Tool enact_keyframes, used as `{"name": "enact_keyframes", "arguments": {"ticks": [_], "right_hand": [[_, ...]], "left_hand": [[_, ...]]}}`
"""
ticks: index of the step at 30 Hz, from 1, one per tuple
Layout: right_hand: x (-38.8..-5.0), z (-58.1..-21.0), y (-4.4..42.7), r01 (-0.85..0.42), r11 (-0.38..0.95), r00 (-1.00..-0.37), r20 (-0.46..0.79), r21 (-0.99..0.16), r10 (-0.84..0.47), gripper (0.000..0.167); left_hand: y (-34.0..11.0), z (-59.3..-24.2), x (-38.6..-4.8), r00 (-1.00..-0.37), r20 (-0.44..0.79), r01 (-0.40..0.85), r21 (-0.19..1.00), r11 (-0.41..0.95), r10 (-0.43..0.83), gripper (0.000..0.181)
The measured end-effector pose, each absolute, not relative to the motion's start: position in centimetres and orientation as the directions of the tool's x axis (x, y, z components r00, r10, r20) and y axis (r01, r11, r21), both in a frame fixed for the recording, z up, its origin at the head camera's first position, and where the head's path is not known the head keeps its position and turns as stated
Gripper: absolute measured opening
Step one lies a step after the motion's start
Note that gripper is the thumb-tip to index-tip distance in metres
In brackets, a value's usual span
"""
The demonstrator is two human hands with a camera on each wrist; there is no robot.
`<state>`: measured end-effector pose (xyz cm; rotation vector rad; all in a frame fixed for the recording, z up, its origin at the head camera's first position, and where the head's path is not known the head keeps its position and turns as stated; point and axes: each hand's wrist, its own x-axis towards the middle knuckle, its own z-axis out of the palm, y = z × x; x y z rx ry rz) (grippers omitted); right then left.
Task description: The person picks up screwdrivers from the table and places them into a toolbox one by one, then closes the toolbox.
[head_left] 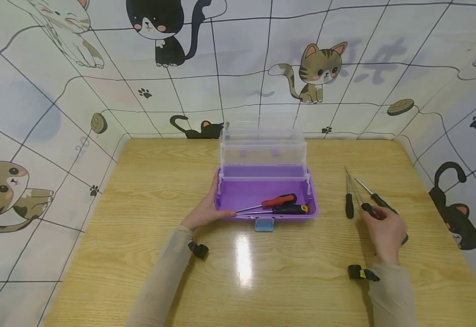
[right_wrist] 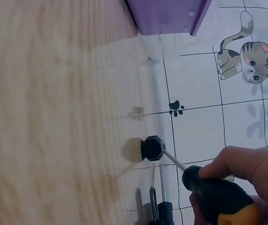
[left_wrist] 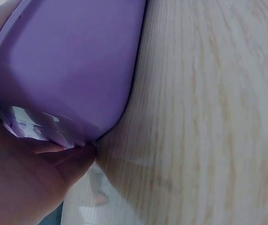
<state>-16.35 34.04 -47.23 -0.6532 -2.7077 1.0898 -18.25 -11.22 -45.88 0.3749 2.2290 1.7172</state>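
A purple toolbox (head_left: 262, 188) stands on the table with its clear lid (head_left: 262, 150) raised at the back. Inside lie a red-and-black screwdriver (head_left: 278, 200) and a black one with a yellow end (head_left: 291, 209). My left hand (head_left: 205, 212) grips the box's left end, thumb at the front rim. Right of the box, my right hand (head_left: 387, 231) holds a screwdriver (right_wrist: 218, 197) by its black handle, which has an orange-yellow end. Beside that hand lie a black-handled screwdriver (head_left: 349, 206) on the left and another (head_left: 378, 198) on the right, partly hidden by the hand.
A blue latch (head_left: 264, 225) hangs at the box's front. The wooden table (head_left: 156, 181) meets a cat-printed wall covering (head_left: 246, 54) at the back and sides. Each wrist wears a small black camera, one on the left sleeve (head_left: 198, 250) and one on the right (head_left: 360, 273).
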Motion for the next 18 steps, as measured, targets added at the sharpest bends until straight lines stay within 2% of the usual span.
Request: {"name": "enact_keyframes", "arguments": {"ticks": [6,18], "right_hand": [[-17.3,-47.1,34.2,0.341,0.613,-0.876,-0.004,-0.712,0.482,0.043],[-18.8,-47.0,34.5,0.267,0.655,-0.882,0.094,-0.707,0.461,0.037]], "left_hand": [[-11.2,-45.9,-18.3,-0.92,-0.08,0.02,0.968,0.249,0.383,0.129],[-11.2,-46.0,-18.2,-0.923,-0.076,0.029,0.964,0.266,0.378,0.13]]}}
